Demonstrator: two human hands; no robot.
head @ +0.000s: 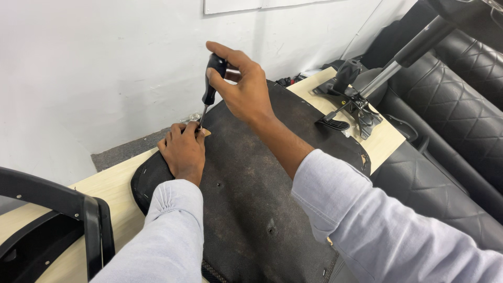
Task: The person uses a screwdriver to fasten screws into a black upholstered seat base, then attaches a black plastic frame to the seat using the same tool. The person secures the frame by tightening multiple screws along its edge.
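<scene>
A black fabric-covered seat panel (251, 194) lies underside up on a light wooden table (112, 186). My right hand (243, 86) grips the black handle of a screwdriver (211, 86), held nearly upright with its tip down at the panel's far edge. My left hand (182, 152) rests on that edge, fingers pinched around the tip and a small tan piece (206, 132). Small holes dot the panel's dark surface.
A black chair mechanism with a gas cylinder (361, 99) lies at the table's far right. Quilted black upholstery (461, 105) fills the right side. A black curved chair armrest (63, 220) sits at the lower left. A white wall stands close behind the table.
</scene>
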